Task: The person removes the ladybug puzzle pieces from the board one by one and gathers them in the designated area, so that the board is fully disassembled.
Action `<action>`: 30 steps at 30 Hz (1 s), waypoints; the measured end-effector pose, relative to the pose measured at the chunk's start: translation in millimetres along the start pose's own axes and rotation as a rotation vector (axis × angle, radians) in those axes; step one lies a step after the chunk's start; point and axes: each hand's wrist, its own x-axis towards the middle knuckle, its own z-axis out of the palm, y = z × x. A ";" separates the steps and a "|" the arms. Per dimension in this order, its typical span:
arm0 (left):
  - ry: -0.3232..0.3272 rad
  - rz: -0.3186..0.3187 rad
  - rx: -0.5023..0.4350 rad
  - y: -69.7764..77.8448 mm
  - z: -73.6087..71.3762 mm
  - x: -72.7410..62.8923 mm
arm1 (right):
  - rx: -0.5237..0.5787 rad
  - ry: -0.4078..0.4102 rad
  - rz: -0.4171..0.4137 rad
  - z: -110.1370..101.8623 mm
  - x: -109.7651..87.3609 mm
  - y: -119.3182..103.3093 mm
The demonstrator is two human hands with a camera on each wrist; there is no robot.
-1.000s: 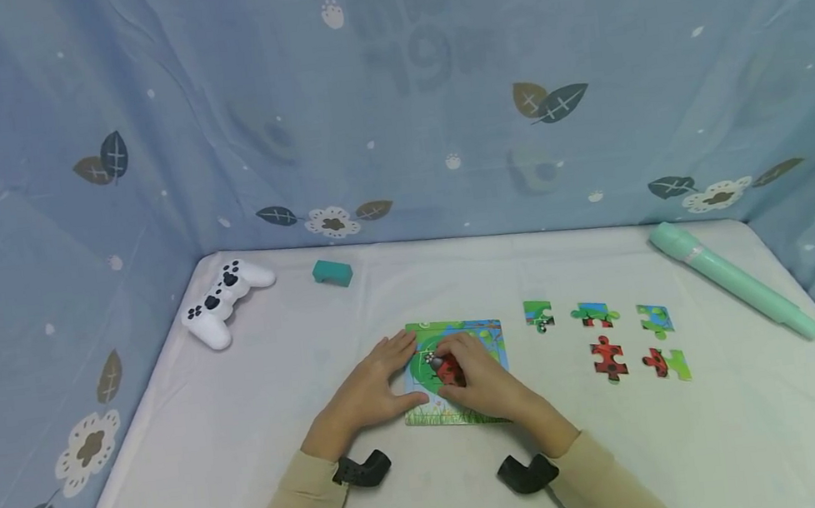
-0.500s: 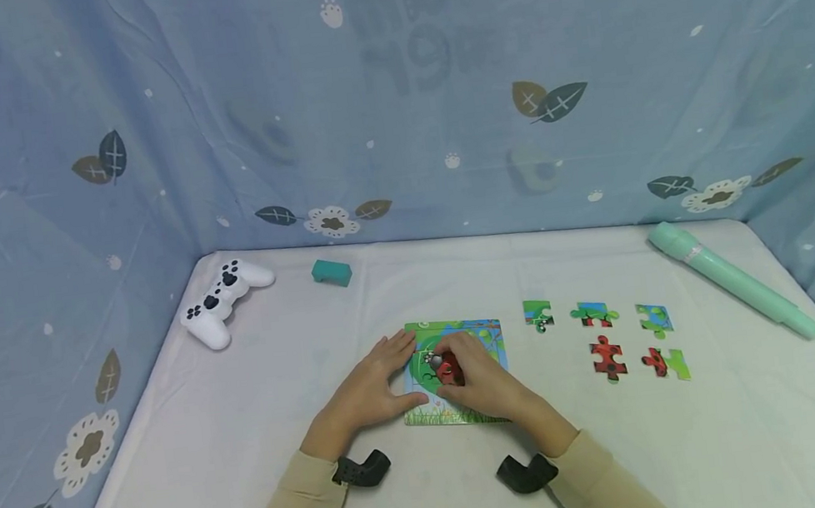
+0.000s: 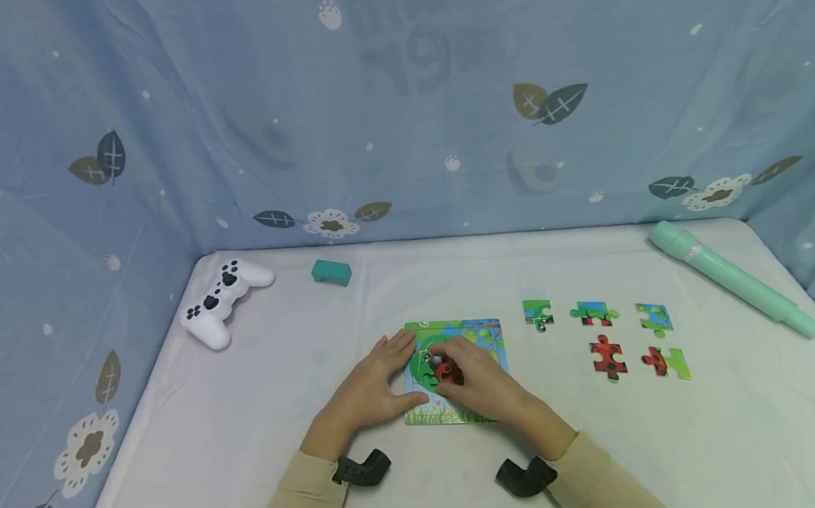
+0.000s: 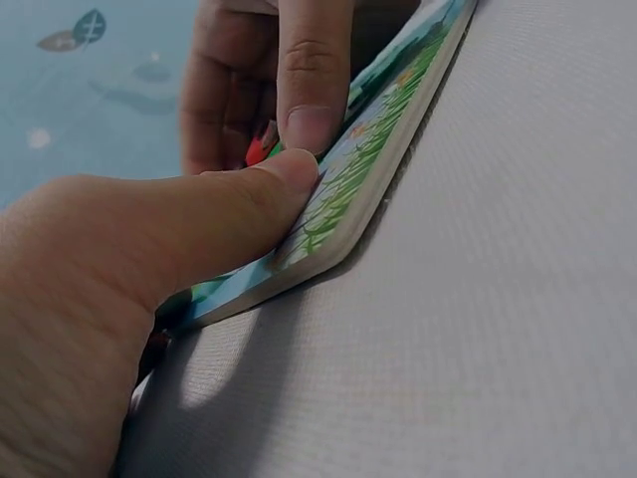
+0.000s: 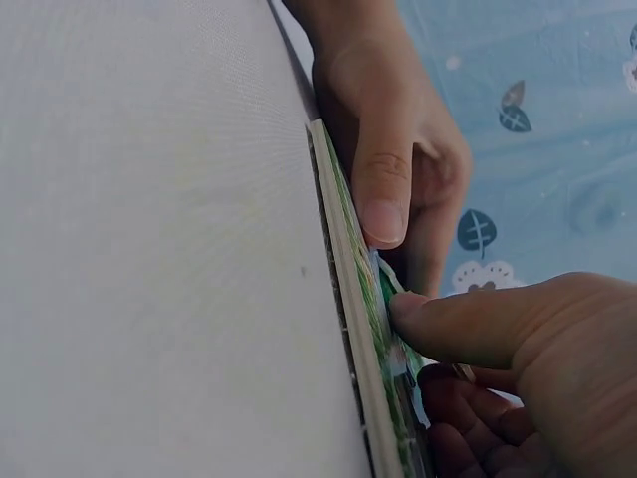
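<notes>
A square picture puzzle board (image 3: 433, 413) with grass along its near edge lies mid-table. My left hand (image 3: 375, 385) rests at its left side, straight fingers near the far corner and the thumb (image 4: 239, 204) pressed on the picture. Over the board's middle, my right hand (image 3: 484, 379) pinches a red ladybug puzzle piece (image 3: 446, 371) between thumb and fingers. The hand covers part of the piece and the board's right side. In the right wrist view the right thumb (image 5: 458, 324) is low against the board, close to the left thumb (image 5: 386, 214).
Several loose jigsaw pieces (image 3: 608, 358) lie to the right of the board. A mint-green microphone-shaped stick (image 3: 733, 280) lies farther right. Toward the back left are a white game controller (image 3: 220, 300) and a small teal block (image 3: 332, 273). Blue patterned cloth (image 3: 392, 121) encloses the table.
The ladybug piece has turned and shifted slightly in my right fingers, whose tips moved a little. My left hand and the board stay where they were.
</notes>
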 end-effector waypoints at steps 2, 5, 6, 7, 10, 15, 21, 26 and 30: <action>-0.002 0.002 0.007 -0.7 0.6 0.1 | -0.011 0.000 -0.002 -0.2 -0.3 0.0; -0.009 -0.001 0.012 -1.3 1.1 0.4 | -0.015 0.002 -0.003 -0.4 -0.6 -0.2; -0.012 -0.001 0.011 -1.2 1.1 0.6 | -0.014 0.002 -0.004 -0.5 -0.5 -0.3; -0.013 -0.002 0.011 -1.3 1.1 0.7 | -0.013 0.004 -0.003 -0.6 -0.5 -0.3; -0.015 -0.002 0.000 -0.5 0.5 0.9 | -0.009 0.006 0.003 -1.2 -0.3 -0.7; -0.013 -0.004 -0.009 0.3 0.0 0.6 | 0.026 -0.004 0.019 -5.5 -0.4 0.0; -0.013 -0.019 -0.008 -0.1 0.6 -0.9 | 0.062 0.003 0.039 -20.8 -4.2 2.7; -0.010 -0.024 -0.019 0.2 1.2 -0.9 | 0.027 0.015 0.079 -41.8 -17.0 11.6; -0.005 -0.027 -0.017 0.6 1.2 -0.3 | -0.016 0.048 0.101 -59.5 -32.1 26.4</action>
